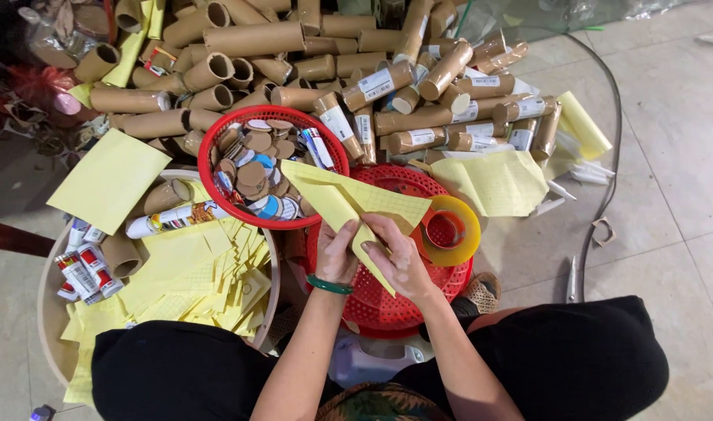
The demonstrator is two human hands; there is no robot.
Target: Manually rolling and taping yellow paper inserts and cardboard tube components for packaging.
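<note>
The yellow gridded paper sheet [348, 204] is half folded between your hands, above the red plastic basket [216, 140]. Your left hand [337, 253] and right hand [399, 257] pinch its lower edge with closed fingers. Many flat yellow sheets [192, 273] lie unfolded beside you.

Bright, even overhead light; shadows are soft and short. Focus is sharp at centre, while the corners look slightly stretched, perhaps by a wide lens.

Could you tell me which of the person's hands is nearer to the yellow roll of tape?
The right hand, gripping the folded yellow paper sheet, lies just beside the yellow roll of tape; the left hand is farther, beyond the right.
</note>
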